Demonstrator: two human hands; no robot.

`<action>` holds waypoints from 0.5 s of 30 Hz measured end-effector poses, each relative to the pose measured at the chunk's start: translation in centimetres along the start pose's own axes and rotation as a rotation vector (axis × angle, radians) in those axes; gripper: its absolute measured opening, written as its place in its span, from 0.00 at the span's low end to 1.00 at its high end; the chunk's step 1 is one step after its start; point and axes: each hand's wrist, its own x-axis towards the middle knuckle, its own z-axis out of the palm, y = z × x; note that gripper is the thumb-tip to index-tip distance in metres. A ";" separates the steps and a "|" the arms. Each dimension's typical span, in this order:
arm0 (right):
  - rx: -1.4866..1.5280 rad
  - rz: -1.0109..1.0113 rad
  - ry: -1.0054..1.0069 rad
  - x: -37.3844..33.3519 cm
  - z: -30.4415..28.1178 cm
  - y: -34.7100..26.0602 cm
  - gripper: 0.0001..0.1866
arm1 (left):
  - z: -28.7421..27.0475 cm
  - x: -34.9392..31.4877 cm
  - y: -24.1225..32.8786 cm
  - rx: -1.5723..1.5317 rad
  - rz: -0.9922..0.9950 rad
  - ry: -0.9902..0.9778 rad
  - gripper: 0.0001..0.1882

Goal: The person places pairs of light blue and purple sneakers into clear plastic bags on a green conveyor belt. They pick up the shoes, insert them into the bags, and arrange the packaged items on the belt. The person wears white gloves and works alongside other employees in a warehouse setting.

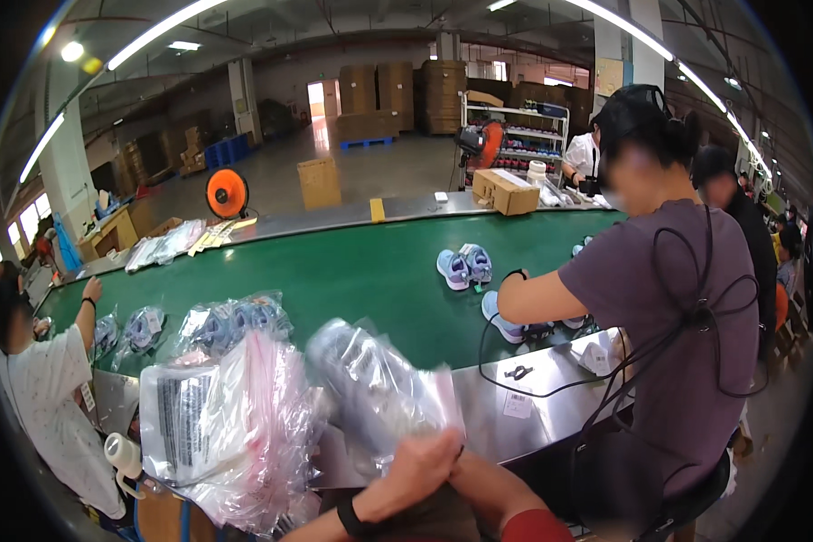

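A clear plastic bag [370, 379] stands out in front of me over the metal edge, tilted up to the left, with a blurred pale blue-grey bulk inside it. My left hand [415, 468], a black band on its wrist, is closed on the open end of the bag. My right hand is mostly hidden behind the left one and the plastic; its forearm [490, 488] comes in from a red sleeve, and its fingers do not show. Just left of the bag lies a thick stack of flat clear bags [253, 415] with pinkish edges.
A green conveyor belt [352, 271] runs across, carrying bagged shoes [235, 323] and a loose pair of light blue shoes [465, 267]. One co-worker [668, 289] handles shoes close on my right; another [50, 388] reaches over the belt at left. A tag [517, 403] lies on the metal ledge.
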 end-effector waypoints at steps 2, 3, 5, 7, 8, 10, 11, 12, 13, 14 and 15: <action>-0.062 0.064 -0.021 1.7 0.2 0.5 0.17 | -1.7 3.5 -2.6 -0.074 0.035 0.076 0.03; -0.089 0.089 -0.033 2.8 0.6 0.9 0.17 | -3.5 5.3 -2.6 -0.233 -0.224 0.187 0.05; -0.136 0.142 -0.066 5.2 1.8 1.9 0.17 | -6.2 7.4 -0.7 -0.096 -0.455 0.299 0.04; -0.161 0.175 -0.115 8.4 3.7 2.3 0.17 | -6.3 6.1 -1.8 -0.017 -0.391 0.298 0.05; -0.174 0.193 -0.140 10.0 4.5 2.5 0.17 | -5.7 5.3 -3.0 0.093 -0.367 0.194 0.06; -0.219 0.242 -0.181 13.1 6.0 3.4 0.18 | -5.7 6.4 -4.1 0.116 -0.332 0.310 0.08; -0.240 0.263 -0.205 14.7 6.9 3.6 0.18 | -5.9 6.9 -4.8 0.131 -0.317 0.374 0.09; -0.264 0.291 -0.226 16.1 7.5 4.2 0.18 | -6.2 7.6 -5.7 0.103 -0.369 0.418 0.09; -0.284 0.319 -0.246 17.4 8.1 4.7 0.18 | -6.5 8.0 -6.5 0.097 -0.340 0.444 0.10; -0.300 0.338 -0.276 18.3 8.8 5.3 0.18 | -6.8 8.2 -7.3 0.095 -0.319 0.473 0.10; -0.315 0.366 -0.301 19.4 9.6 5.7 0.19 | -6.7 8.5 -7.7 0.092 -0.296 0.499 0.10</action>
